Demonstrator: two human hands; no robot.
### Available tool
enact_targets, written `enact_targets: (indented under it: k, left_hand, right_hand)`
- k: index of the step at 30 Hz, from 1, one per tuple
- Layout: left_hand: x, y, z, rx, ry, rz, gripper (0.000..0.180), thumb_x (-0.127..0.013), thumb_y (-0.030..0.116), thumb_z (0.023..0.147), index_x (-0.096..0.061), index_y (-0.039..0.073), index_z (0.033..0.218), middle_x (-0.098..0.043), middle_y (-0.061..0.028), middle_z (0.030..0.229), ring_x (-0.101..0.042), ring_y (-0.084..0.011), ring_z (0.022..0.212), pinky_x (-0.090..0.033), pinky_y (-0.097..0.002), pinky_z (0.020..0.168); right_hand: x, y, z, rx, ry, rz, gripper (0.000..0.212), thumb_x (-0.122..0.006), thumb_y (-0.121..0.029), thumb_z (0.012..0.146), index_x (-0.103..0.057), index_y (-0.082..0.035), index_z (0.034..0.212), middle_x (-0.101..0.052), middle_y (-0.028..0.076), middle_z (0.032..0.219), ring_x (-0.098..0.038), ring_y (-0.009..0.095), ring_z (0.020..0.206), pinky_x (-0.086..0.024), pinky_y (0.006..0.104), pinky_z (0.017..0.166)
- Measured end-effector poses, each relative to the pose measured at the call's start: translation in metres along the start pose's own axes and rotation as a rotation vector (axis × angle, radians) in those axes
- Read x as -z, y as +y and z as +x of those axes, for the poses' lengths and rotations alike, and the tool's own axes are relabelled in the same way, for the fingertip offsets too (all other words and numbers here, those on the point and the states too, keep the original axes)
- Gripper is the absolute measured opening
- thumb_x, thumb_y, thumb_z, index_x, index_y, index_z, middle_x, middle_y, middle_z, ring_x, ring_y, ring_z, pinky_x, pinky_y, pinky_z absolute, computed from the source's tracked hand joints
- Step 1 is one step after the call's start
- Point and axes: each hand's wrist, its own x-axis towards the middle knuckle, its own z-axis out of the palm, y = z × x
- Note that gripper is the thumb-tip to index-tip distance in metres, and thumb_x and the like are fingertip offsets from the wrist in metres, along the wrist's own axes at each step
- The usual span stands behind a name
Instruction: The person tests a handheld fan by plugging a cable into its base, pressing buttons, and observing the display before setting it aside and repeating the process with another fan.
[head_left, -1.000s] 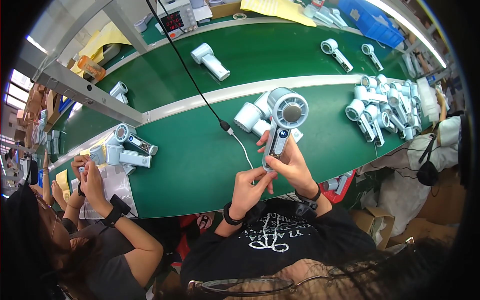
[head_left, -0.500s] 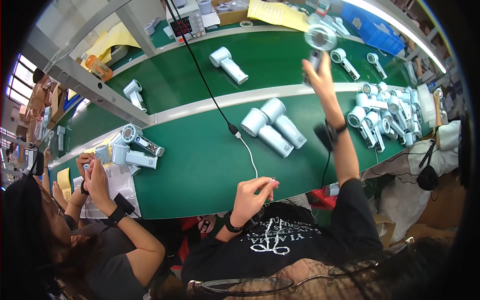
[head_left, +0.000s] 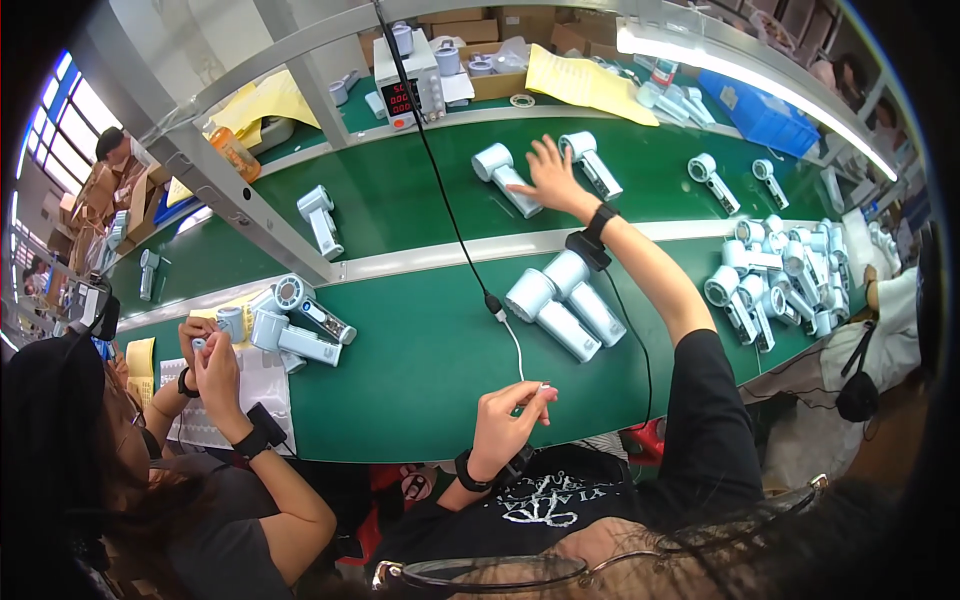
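Note:
Near the front edge of the bench, my left hand is closed in a pinch on the end of a white cable. The cable hangs from a black connector; its plug is hidden by my fingers. My right hand reaches over the far green strip with fingers spread, holding nothing. Its thumb is by a pale blue handheld fan, and its fingertips are close to another handheld fan. Between my arms, two more pale blue fans lie side by side on the near green bench.
A heap of fans lies at right. A metal rail divides near bench from far strip, where more fans lie. A power supply and blue bin stand behind. At left, a co-worker's hands work beside several fans.
My right hand has let go of a fan, which now lies on the far strip, and has moved left with fingers spread. My left hand keeps its pinch. The view has shifted.

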Motion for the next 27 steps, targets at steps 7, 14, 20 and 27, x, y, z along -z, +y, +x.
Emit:
enact_targets:
  k: [7, 14, 20, 27]
  left_hand:
    - [0.001, -0.003, -0.001, 0.005, 0.018, -0.018, 0.014, -0.061, 0.003, 0.089, -0.065, -0.008, 0.083, -0.065, -0.0089, 0.067, -0.062, -0.0129, 0.054, -0.047, -0.0219, 0.052]
    - [-0.005, -0.001, 0.002, 0.003, -0.008, -0.053, 0.015, -0.061, 0.004, 0.089, -0.065, -0.008, 0.082, -0.065, -0.0087, 0.068, -0.062, -0.0127, 0.054, -0.046, -0.0216, 0.05]
    - [-0.02, 0.001, 0.003, 0.017, -0.092, -0.063, 0.016, -0.061, 0.005, 0.09, -0.064, -0.008, 0.081, -0.065, -0.0081, 0.067, -0.061, -0.012, 0.053, -0.046, -0.0219, 0.05]
    - [-0.033, -0.002, -0.001, 0.057, -0.177, -0.069, 0.016, -0.059, 0.007, 0.091, -0.064, -0.006, 0.083, -0.062, -0.0067, 0.066, -0.058, -0.0102, 0.053, -0.044, -0.022, 0.05]
  right_hand:
    - [0.028, 0.003, -0.005, -0.032, -0.249, 0.335, 0.066, -0.071, -0.024, 0.075, -0.038, -0.002, 0.128, -0.052, 0.022, 0.118, -0.048, 0.038, 0.115, -0.041, 0.0476, 0.093]
    - [0.123, -0.009, -0.061, -0.084, 0.097, 0.293, 0.056, -0.071, -0.011, 0.072, -0.044, -0.006, 0.12, -0.061, 0.011, 0.088, -0.063, 0.03, 0.077, -0.05, 0.0341, 0.067]
    - [0.185, -0.022, -0.136, -0.372, -0.28, 1.079, 0.053, -0.071, -0.008, 0.073, -0.045, -0.004, 0.119, -0.06, 0.005, 0.085, -0.061, 0.02, 0.071, -0.05, 0.0315, 0.065]
    - [0.201, -0.079, -0.216, -0.647, -0.21, 1.924, 0.047, -0.06, -0.018, 0.083, -0.044, 0.003, 0.121, -0.054, 0.01, 0.108, -0.057, 0.017, 0.09, -0.049, 0.0314, 0.078]
